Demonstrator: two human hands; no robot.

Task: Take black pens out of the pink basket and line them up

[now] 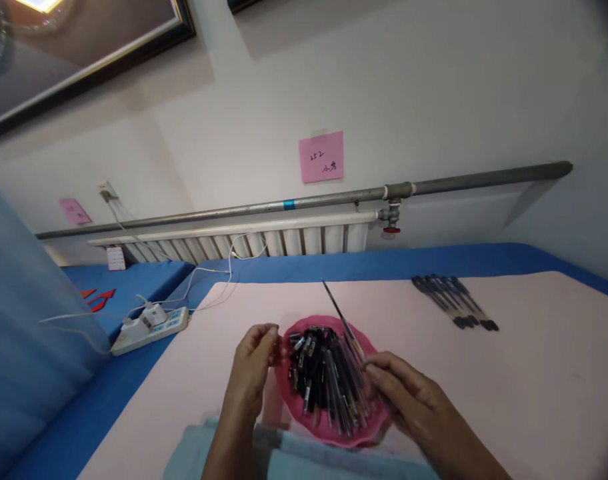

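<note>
A pink scalloped basket [329, 437] holds black pen caps [309, 363] on its left side and clear and dark pen barrels or refills [341, 387] on its right. My right hand [409, 397] pinches a thin pen refill [339, 307] by its lower end. The refill slants up and left above the basket, its dark end pointing away from me. At the basket's left rim my left hand [254, 360] is closed, thumb against fingers. Whatever is between those fingertips is blurred. Farther right lies a row of several pens [451, 300] with dark ends.
Pale pink paper [484, 393] covers the blue table [384, 263]. A power strip [151, 330] with plugs and white cables sits at the left, near a blue curtain [29, 347]. Light blue cloth [304, 457] lies along the near edge. Behind are a radiator [289, 240] and a pipe [334, 199].
</note>
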